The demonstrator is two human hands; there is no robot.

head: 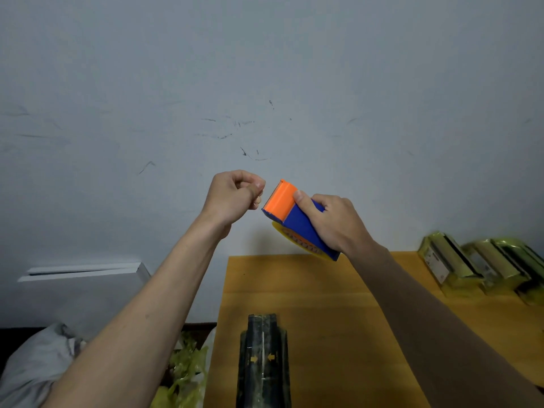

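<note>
We judge the tape dispenser (297, 222) light, rigid; right grip (335, 223) wraps its blue body; left grip (232, 195) curled beside it, contents unclear.

Your tape dispenser (297, 222) hangs over the far edge of the table (329, 295), your left hand (232, 195) just left of it. Wrapped package (263, 363) lies on the table before you, row of packages (482, 266) far right.

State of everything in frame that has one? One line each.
tape dispenser: raised above the table, gripped by right hand.
left hand: fingers curled, thumb on forefinger, beside dispenser's orange end; no tape visible.
black pack: flat on table, seam up, untouched.
yellow-green packs: wrapped, lined up at table's right edge.
</note>
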